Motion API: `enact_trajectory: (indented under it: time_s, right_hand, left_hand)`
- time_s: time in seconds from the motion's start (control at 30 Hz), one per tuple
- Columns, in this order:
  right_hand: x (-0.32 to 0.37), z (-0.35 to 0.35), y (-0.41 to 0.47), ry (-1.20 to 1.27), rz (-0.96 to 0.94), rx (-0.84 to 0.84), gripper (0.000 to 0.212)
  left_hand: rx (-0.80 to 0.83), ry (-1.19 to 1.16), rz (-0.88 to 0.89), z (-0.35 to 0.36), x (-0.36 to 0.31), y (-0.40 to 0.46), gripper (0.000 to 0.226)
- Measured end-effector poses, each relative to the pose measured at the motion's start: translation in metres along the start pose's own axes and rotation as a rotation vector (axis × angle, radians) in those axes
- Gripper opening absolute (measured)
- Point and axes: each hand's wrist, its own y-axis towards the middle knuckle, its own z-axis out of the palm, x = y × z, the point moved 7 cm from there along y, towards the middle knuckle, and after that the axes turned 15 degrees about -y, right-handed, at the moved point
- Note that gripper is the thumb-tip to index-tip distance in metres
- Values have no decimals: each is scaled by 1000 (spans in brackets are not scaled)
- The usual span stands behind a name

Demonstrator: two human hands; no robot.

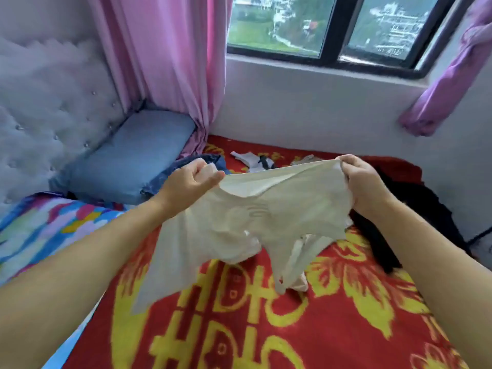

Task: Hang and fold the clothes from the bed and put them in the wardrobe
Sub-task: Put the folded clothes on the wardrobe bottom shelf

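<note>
Head view: both arms reach out over the bed, a cream top stretched between the hands above the red and yellow blanket.
Left hand: fingers and thumb curled, pinching one top corner of the garment.
Right hand: fingers bunched round the other top corner, fabric gathered in the grip.
Garment: top edge taut between the two grips, body hanging crumpled, lowest folds touching the blanket near its middle.
Step in hand: by my reading, opening it out flat to fold.
Doing it well: keep both pinches level, give a shake so the hanging part drops straight, then lay it flat on the bare blanket nearer the body.
Waiting: jeans by the blue pillow, small white pieces near the far edge, a black garment toward the right edge.
Wardrobe: not in sight.
</note>
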Motion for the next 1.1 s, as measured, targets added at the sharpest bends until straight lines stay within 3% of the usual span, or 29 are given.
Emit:
enact_trajectory:
  time_s: [0.1, 0.2, 0.3, 0.47, 0.57, 0.7, 0.8, 0.9, 0.93, 1.0, 1.1]
  right_hand:
    - [51, -32, -12, 7, -30, 23, 25]
    - [88, -49, -28, -38, -87, 180, 16]
    - [103, -61, -40, -217, -140, 378, 36]
    - [109, -67, -56, -485, -105, 606, 48]
    - [120, -72, -59, -529, -127, 533, 41]
    - [153, -69, -69, -411, -216, 446, 3]
    - [183, -47, -81, -489, -319, 431, 8]
    - [210, -14, -98, -617, -440, 362, 12]
    - [218, -4, -104, -719, -501, 315, 14]
    - [226, 12, -115, -816, -603, 232, 14]
    - [222, 4, -121, -371, -583, 250, 32]
  left_hand:
    - [101, 156, 61, -12, -47, 3, 58]
    - [145, 181, 156, -23, -73, 2, 42]
    - [124, 120, 195, -29, -98, -1, 40]
    - [59, -3, 164, -40, -127, 3, 29]
    - [6, -85, 138, -47, -129, 4, 34]
    - [31, -126, 92, -41, -143, 0, 25]
    - [248, -60, 38, -8, -167, -7, 19]
    - [532, -45, 36, 49, -202, -27, 55]
    - [561, -37, 61, 66, -211, -32, 56]
    - [468, -89, 102, 85, -224, -34, 42]
    - [346, -346, 38, 76, -228, -30, 25]
